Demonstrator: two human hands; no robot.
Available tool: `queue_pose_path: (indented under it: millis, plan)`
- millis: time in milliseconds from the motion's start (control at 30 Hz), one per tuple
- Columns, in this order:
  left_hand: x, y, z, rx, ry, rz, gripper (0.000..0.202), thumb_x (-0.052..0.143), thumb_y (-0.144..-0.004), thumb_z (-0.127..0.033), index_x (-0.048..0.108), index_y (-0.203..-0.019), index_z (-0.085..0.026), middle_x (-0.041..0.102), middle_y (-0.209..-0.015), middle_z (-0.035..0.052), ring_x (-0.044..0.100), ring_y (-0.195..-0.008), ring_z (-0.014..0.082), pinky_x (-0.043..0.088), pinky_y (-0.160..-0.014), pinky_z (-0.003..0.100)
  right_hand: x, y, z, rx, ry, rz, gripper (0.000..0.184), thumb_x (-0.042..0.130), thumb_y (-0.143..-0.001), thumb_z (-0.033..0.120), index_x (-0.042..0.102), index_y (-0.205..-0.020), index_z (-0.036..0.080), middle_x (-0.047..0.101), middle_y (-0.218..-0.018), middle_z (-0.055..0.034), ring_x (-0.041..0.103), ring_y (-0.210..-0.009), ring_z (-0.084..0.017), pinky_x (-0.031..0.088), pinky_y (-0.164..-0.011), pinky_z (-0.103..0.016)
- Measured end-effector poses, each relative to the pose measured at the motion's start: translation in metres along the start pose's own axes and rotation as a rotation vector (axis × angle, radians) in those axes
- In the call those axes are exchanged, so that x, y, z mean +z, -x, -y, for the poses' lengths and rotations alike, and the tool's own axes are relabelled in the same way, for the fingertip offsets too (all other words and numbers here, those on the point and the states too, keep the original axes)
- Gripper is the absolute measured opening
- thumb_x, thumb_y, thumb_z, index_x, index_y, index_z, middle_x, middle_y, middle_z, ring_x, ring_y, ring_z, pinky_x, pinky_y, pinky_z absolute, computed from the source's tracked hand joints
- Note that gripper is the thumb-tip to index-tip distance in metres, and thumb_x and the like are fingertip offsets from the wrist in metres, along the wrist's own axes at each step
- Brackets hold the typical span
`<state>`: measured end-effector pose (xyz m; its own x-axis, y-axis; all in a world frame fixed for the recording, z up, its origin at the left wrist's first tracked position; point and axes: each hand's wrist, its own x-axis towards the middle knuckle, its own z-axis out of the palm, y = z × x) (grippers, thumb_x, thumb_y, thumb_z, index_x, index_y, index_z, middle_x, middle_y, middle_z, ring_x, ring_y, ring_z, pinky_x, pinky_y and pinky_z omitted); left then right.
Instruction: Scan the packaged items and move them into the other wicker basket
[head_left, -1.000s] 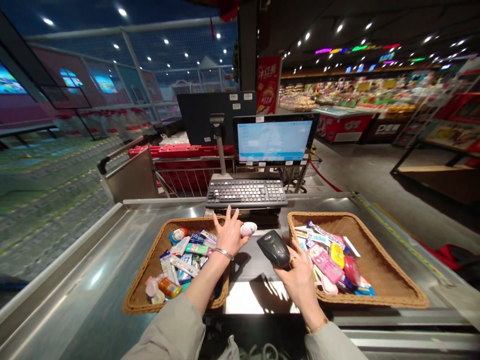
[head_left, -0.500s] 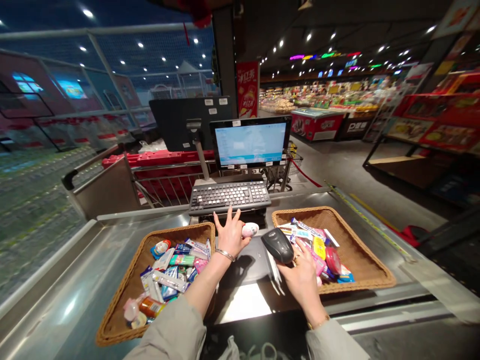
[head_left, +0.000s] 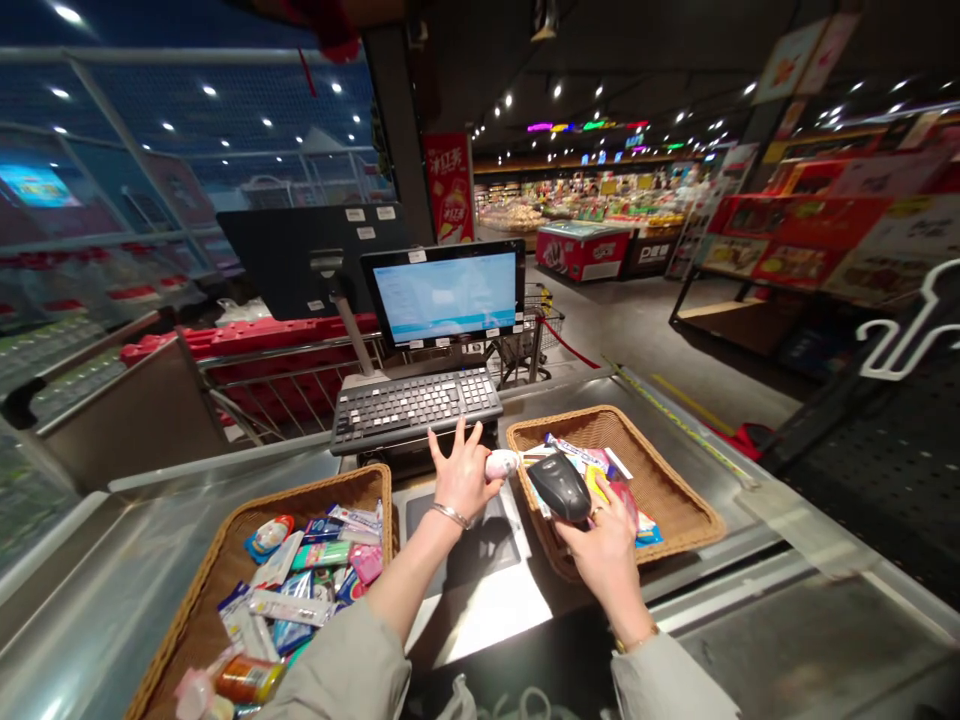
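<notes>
In the middle of the head view, my left hand [head_left: 461, 478] grips a small rounded white container with pink marks [head_left: 502, 463] between thumb and fingers, other fingers spread. That hand is just in front of the keyboard [head_left: 416, 403], and the container is near the left rim of the right wicker basket [head_left: 679, 495]. My right hand [head_left: 607, 545] is wrapped round a black barcode scanner [head_left: 559, 487], held over that basket with its front toward the container. The scanner and hand hide part of the small packages [head_left: 592, 458] in the basket.
A left wicker basket [head_left: 196, 560] holds several small packets and an orange jar [head_left: 247, 680]. Behind the keyboard stands a lit monitor [head_left: 450, 292] beside a dark second screen [head_left: 289, 262]. The metal counter [head_left: 810, 610] runs around both baskets. White hooks [head_left: 896, 340] hang at the right.
My view has turned to the right. Both hands, with the container and the scanner, have shifted right relative to the counter, bringing the container nearer the right basket and the scanner further over it.
</notes>
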<state>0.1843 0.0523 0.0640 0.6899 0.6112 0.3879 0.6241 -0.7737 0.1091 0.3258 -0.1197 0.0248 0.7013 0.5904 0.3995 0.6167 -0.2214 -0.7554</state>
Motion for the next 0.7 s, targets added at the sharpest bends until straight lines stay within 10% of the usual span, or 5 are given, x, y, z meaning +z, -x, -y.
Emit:
queue_pose_path:
  millis: [700]
  plan:
    - [0.035, -0.030, -0.061, 0.202, 0.089, 0.117, 0.032, 0.073, -0.079, -0.038, 0.066, -0.106, -0.024, 0.049, -0.153, 0.0107, 0.022, -0.152, 0.0379, -0.006, -0.113, 0.081, -0.038, -0.030, -0.053, 0.152, 0.034, -0.171, 0.034, 0.068, -0.071, 0.040, 0.077, -0.097, 0.020, 0.071, -0.119, -0.0152, 0.049, -0.133, -0.036, 0.034, -0.111, -0.058]
